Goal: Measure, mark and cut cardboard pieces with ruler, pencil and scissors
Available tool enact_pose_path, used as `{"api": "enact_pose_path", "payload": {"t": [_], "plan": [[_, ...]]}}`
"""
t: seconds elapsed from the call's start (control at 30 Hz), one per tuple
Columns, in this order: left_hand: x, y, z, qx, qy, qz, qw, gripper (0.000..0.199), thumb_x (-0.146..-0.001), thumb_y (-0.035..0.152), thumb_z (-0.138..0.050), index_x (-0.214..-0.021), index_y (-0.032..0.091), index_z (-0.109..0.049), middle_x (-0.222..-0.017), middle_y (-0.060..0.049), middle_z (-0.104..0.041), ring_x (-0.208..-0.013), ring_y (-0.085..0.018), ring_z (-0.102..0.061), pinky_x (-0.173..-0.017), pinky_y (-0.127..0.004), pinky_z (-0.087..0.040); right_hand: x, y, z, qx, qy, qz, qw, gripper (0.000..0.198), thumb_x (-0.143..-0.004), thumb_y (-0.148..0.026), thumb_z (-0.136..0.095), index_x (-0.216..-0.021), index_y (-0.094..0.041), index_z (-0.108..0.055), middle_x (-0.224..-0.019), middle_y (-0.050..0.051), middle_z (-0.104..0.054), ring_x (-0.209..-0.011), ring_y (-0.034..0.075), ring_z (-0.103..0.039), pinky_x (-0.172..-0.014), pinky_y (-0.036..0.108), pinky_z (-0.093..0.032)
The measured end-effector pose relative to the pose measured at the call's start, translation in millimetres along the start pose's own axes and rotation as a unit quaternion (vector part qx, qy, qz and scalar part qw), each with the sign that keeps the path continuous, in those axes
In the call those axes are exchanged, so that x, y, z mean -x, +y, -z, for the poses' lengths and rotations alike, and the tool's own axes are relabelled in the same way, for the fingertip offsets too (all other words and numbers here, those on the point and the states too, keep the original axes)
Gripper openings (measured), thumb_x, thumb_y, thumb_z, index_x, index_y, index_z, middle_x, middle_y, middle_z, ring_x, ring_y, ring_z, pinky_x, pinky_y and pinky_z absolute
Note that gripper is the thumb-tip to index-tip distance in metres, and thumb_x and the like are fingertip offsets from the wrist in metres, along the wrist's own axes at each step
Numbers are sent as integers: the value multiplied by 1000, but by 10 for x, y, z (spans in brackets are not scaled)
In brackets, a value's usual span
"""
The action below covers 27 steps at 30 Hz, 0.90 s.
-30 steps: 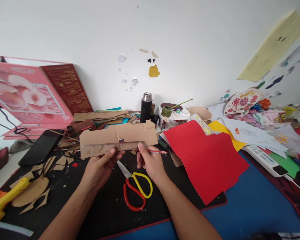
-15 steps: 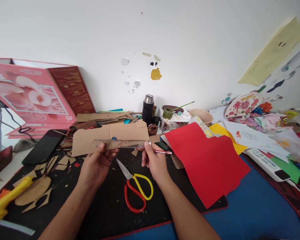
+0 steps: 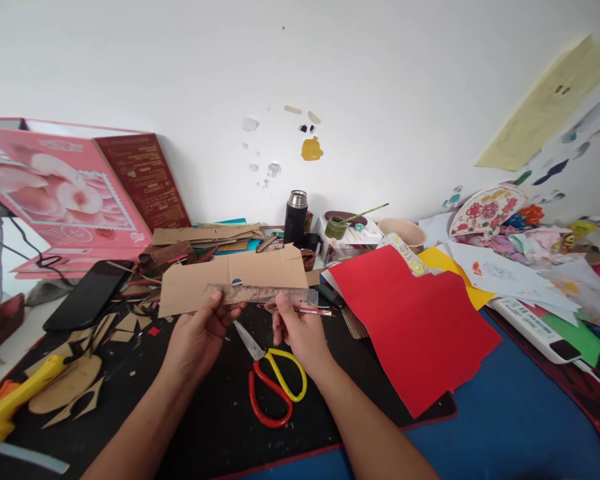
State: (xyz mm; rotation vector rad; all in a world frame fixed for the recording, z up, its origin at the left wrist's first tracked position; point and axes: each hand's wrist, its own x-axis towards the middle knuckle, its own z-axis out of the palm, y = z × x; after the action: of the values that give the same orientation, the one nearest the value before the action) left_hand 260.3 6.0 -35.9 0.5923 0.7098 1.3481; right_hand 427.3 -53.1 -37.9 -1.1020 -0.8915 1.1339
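A clear ruler (image 3: 260,294) lies along the lower edge of a brown cardboard piece (image 3: 193,283), which has a small round hole. My left hand (image 3: 197,340) grips both at the left, thumb on the ruler and fingers behind. On the right, the thumb of my right hand (image 3: 305,343) presses the ruler. That same hand keeps a thin red pencil (image 3: 314,311) tucked under the ruler, its hidden end behind my fingers. Below, between my forearms, scissors (image 3: 269,380) with one red and one yellow handle rest on the black mat (image 3: 220,427), blades slightly crossed toward my left hand.
Red paper (image 3: 415,327) covers the mat's right side. At left are a black phone (image 3: 87,295), cardboard scraps (image 3: 67,383) and a yellow glue gun (image 3: 20,400). A black flask (image 3: 295,220) stands by the wall, and a pink box (image 3: 65,187) at back left.
Both hands have shifted the cardboard and ruler a little to the right. The ruler now reaches farther past my right thumb. The scissors have stayed put.
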Motion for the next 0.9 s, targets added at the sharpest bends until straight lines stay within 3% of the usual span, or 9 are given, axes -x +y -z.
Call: {"api": "enact_pose_path", "payload": {"t": [0.1, 0.3, 0.53, 0.9], "plan": [[50, -8, -40, -17, -19, 10, 1000, 42, -56, 31, -107, -84, 14, -81, -81, -4, -83, -65, -17, -78, -63, -22, -67, 5, 8, -2, 28, 12, -8, 1000, 72, -84, -86, -65, -57, -19, -56, -46, -2, -51, -38, 9, -51, -39, 20, -31], [90, -11, -65, -45, -45, 33, 997, 42, -59, 36, -106, -90, 16, -85, -89, -7, -85, -69, -20, -80, -64, -24, -68, 13, -47, -13, 24, 34, -13, 999, 72, -83, -86, -65, -56, -20, -57, -46, -1, -52, -37, 10, -51, -38, 21, -29], [163, -47, -78, -70, -79, 51, 993, 40, -55, 32, -107, -85, 15, -87, -87, -9, -85, -74, -20, -79, -70, -25, -68, 15, -57, -44, 21, 33, -24, 999, 74, -79, -89, -65, -53, -21, -55, -43, -3, -48, -35, 10, -50, -37, 22, -28], [159, -76, -64, -85, -70, 39, 993, 37, -55, 38, -107, -73, 13, -85, -74, -10, -82, -68, -18, -76, -70, -25, -65, 19, 26, -44, 30, 16, -26, 999, 76, -80, -90, -64, -52, -20, -56, -44, -2, -49, -36, 10, -51, -38, 22, -28]]}}
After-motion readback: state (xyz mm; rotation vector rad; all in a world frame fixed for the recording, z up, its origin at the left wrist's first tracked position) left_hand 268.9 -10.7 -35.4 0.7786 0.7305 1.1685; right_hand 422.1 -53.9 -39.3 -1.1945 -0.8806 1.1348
